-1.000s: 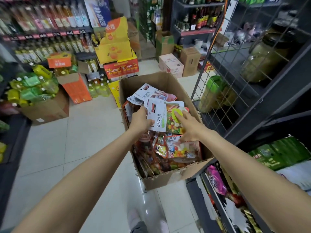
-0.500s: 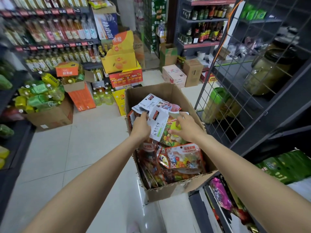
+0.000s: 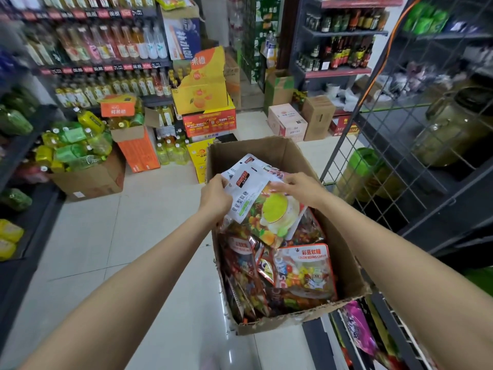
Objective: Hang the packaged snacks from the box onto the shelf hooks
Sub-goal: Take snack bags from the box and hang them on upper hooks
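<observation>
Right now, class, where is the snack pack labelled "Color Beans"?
In the head view, the Color Beans pack lies in the cardboard box, at its near right side, below both hands.

counts of what was in the shop aisle

there were two hands, the left hand (image 3: 215,194) and the right hand (image 3: 301,188), over one open cardboard box (image 3: 344,252) of snack packets. the packets inside overlapped too much for an exact count; one white packet (image 3: 246,193) was on top and one packet with an orange header (image 3: 304,268) lay nearer. on the floor stood one box of green bottles (image 3: 88,180), one orange carton (image 3: 138,152) and two closed cartons (image 3: 288,122) side by side. one wire grid panel (image 3: 394,145) stood on the right.
</observation>
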